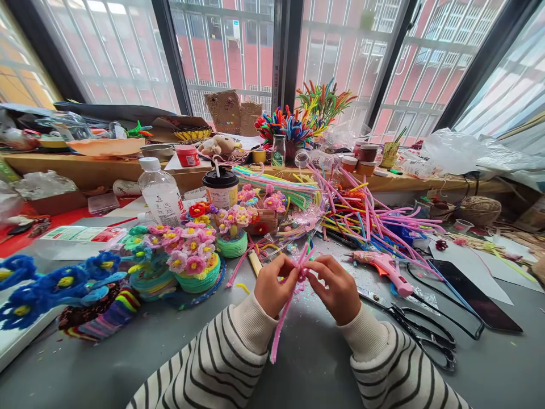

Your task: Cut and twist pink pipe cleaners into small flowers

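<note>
Between my two hands is a pink pipe cleaner (279, 332), its long tail hanging down below my left hand. My left hand (275, 284) pinches it near a small looped part. My right hand (336, 288) has thumb and forefinger closed on the other side of that looped part; the fingertips partly hide it. A bit of green and blue shows just above the fingers. To the right lie a pink glue gun (385, 267) and black-handled scissors (419, 329). Pots of pink pipe-cleaner flowers (193, 250) stand to the left.
Loose pipe cleaners (361, 210) are heaped behind my hands. A plastic bottle (159, 193) and a lidded cup (220, 190) stand back left. A phone (474, 292) lies at right beside the glue gun's cord. Blue flowers (63, 284) in a striped pot are at far left.
</note>
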Demonstrator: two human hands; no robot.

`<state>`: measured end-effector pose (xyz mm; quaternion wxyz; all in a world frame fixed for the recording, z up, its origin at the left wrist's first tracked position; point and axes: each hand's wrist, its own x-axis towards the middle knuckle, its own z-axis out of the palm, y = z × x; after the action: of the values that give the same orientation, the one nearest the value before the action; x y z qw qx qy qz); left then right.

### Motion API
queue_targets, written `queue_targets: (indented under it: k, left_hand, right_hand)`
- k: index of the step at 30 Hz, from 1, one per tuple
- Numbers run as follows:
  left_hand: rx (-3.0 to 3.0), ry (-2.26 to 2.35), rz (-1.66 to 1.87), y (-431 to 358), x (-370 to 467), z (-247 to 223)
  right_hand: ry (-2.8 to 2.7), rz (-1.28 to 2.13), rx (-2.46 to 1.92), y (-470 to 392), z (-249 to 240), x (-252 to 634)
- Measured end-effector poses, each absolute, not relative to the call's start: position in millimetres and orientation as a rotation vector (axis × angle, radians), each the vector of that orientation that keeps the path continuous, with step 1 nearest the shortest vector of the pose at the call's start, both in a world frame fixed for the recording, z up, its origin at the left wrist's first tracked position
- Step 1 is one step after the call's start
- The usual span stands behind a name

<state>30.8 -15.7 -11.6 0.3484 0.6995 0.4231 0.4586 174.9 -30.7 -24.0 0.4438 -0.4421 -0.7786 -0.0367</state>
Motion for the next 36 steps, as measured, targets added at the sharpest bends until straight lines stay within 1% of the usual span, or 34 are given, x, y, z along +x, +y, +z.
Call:
queue_targets:
  k: [3, 7, 12, 17, 19, 21, 25, 27, 31, 33, 36]
  left_hand:
    - [1.836, 1.080, 1.187, -16, 31, -12]
    - [1.889, 1.076, 1.189, -15, 30, -13]
    - [2.001, 1.142, 1.199, -14, 30, -16]
    - [2.213, 1.240, 1.207, -16, 30, -16]
    - [2.365, 1.251, 1.233, -16, 30, -17]
    - [2.527, 1.243, 1.257, -15, 31, -19]
    - [2.659, 1.187, 1.288, -14, 31, -22]
    - [2.641, 1.144, 1.297, -14, 31, -23]
    - [2.359, 1.104, 1.226, -16, 31, -19]
    - [2.109, 1.096, 1.159, -17, 31, -17]
    - [1.746, 1.011, 1.065, -15, 32, -15]
  right_hand:
    - [-1.966, -0.302, -1.034, -30, -28, 176]
    - [-1.990, -0.435, -1.030, -30, -28, 177]
    - [-2.009, -0.463, -1.042, -30, -22, 172]
    - [-2.012, -0.405, -1.089, -32, -22, 168]
    - [-1.992, -0.290, -1.156, -33, -24, 166]
    - [-1.935, -0.096, -1.228, -34, -26, 164]
    - [-1.690, 0.408, -1.319, -33, -26, 161]
    - [-1.522, 0.724, -1.322, -30, -24, 161]
    - [-1.157, 1.362, -1.228, -21, -22, 165]
    - [-1.047, 1.517, -1.170, -18, -22, 167]
    - [-1.011, 1.574, -1.127, -16, -24, 169]
